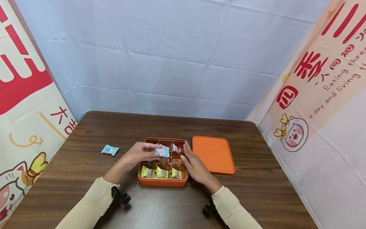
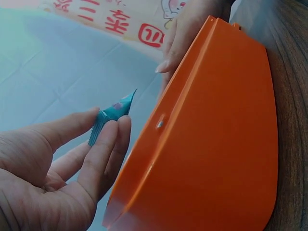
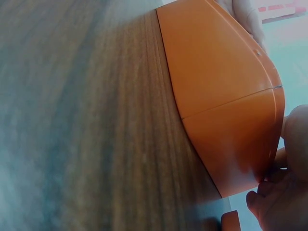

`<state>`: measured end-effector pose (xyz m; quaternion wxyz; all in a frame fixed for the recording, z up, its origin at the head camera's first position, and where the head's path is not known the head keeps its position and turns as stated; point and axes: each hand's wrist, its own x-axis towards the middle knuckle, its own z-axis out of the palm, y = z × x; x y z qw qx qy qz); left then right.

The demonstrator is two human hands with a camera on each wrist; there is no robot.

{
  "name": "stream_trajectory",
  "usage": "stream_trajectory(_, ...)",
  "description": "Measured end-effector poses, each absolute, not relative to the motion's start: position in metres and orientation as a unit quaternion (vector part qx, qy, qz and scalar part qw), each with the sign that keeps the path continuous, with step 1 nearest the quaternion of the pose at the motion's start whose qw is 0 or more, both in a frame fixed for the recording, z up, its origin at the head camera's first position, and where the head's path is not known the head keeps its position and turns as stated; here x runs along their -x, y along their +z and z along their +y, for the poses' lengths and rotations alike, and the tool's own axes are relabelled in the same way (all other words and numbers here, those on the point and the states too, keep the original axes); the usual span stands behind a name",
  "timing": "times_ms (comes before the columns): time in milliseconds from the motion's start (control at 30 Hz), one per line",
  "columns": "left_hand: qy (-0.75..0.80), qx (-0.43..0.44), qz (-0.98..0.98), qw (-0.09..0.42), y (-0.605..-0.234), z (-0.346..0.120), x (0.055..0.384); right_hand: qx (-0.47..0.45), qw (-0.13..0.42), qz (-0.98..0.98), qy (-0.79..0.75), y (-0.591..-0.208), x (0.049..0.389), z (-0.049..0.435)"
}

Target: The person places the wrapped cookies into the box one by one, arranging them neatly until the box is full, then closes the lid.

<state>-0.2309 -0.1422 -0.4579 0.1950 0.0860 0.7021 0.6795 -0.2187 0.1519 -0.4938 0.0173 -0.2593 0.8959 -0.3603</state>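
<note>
A small blue wrapped candy is pinched between the thumb and fingers of my left hand, held over an orange compartment box. In the left wrist view the same blue candy is gripped by one end, above the rim level. My right hand rests along the box's right side with its fingers extended. Yellow wrapped candies fill the front row of compartments. A pink-and-white wrapped candy lies in the back right compartment. My left hand partly hides the left and middle compartments.
An orange lid lies flat on the wooden table, just right of the box. Another blue wrapped candy lies to the left. A pale cloth backdrop stands behind the table, with printed banners at both sides.
</note>
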Motion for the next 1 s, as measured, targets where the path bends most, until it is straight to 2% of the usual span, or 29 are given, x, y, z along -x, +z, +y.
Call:
stream_trajectory(567,0.647,-0.117,0.73,0.189,-0.4643,-0.1349,0.2334,0.251,0.023,0.898,-0.36,-0.4947,0.2175,0.1545)
stream_trajectory(1000,0.632,-0.115,0.75,0.16,-0.4647,-0.134,0.2306,0.256,0.021,0.898,-0.356,-0.4948,0.2199,0.1523)
